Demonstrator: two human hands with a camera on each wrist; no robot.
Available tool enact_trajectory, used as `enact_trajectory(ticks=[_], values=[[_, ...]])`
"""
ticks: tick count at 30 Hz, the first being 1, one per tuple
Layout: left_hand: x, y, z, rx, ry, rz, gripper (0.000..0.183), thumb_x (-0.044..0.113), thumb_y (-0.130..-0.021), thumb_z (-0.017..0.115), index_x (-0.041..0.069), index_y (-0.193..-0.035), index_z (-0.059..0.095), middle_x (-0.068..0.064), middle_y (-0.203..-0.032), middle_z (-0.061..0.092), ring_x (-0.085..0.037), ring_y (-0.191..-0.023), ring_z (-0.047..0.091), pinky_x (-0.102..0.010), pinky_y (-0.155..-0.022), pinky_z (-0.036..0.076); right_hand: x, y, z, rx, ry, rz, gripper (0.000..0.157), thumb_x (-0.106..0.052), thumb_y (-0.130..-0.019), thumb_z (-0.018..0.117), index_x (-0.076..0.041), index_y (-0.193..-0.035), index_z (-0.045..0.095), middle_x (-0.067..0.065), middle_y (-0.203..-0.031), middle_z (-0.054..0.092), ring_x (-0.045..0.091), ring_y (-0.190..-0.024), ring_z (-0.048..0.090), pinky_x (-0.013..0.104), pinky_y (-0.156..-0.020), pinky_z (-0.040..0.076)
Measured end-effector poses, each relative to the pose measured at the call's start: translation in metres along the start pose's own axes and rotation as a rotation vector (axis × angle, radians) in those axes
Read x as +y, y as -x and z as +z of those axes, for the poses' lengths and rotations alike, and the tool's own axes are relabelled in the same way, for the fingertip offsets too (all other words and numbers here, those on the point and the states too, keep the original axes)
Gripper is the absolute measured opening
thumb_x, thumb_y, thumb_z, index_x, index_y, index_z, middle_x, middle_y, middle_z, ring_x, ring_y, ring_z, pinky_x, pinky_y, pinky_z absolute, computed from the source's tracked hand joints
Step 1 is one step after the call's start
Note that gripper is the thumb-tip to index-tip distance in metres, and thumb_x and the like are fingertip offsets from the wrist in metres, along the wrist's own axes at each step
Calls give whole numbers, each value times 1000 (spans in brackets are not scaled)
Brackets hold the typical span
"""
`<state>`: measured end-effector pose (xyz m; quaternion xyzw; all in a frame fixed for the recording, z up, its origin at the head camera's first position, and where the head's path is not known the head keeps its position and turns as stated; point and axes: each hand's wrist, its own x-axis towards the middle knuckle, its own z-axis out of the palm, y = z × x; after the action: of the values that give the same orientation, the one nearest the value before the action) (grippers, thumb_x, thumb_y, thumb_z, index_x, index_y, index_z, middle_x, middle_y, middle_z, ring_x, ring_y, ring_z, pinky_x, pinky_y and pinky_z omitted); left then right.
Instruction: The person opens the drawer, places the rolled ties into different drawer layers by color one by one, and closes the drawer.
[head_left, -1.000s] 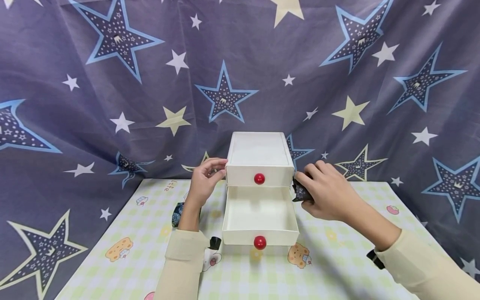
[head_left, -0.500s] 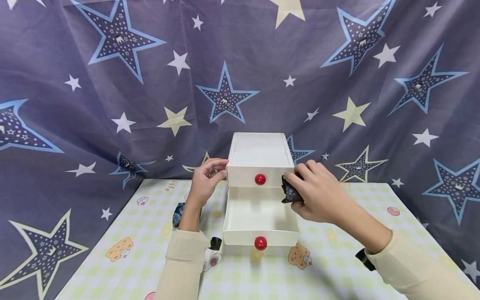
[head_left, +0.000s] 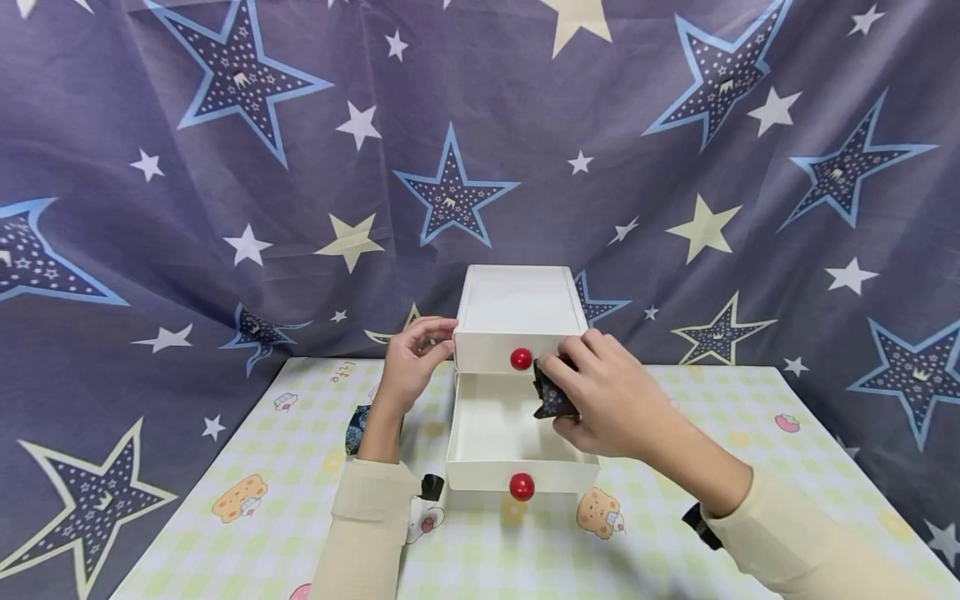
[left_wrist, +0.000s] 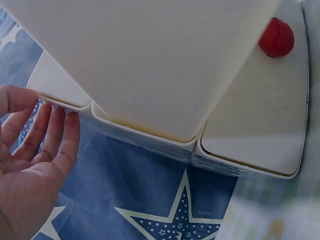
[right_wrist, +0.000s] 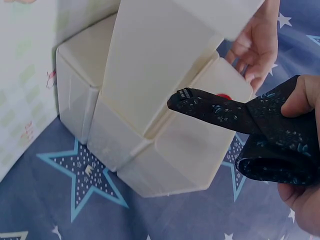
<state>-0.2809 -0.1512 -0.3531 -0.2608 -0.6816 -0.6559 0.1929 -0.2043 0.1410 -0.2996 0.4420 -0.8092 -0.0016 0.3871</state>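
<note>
Your right hand: thumb and fingers clamped on dark floral roll, strap projecting. Roll held over right part of pulled-out middle drawer, below and right of upper red knob. Your left hand: fingers extended, tips touching left side of white cabinet, clasping nothing. Blue patterned item, partly hidden, beside your left wrist, on checked tablecloth.

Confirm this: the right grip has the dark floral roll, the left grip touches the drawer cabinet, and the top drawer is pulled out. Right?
No, the top drawer is shut; the head view shows the middle drawer pulled out instead. The right grip does have the dark floral roll, and the left grip touches the drawer cabinet.
</note>
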Motion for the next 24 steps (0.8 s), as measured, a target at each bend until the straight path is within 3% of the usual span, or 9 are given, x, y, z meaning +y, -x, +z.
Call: enact_trajectory(ticks=[8, 24], values=[[1, 1, -1, -1, 3, -11, 28, -12, -93, 65, -15, -121, 66, -32, -121, 61, -17, -100, 62, -24, -82, 55, -12, -6, 16, -18, -42, -25, 57, -25, -62, 75, -9, -116, 64, 9, -99, 58, 30, -84, 47, 44, -77, 46], [2, 1, 0, 7, 11, -7, 27, -13, -92, 65, -15, -119, 67, -31, -118, 61, -16, -97, 64, -23, -79, 56, -17, -4, 53, -122, -69, -34, 63, -28, -60, 83, -11, -117, 62, 7, -101, 57, 28, -89, 48, 41, -75, 45]])
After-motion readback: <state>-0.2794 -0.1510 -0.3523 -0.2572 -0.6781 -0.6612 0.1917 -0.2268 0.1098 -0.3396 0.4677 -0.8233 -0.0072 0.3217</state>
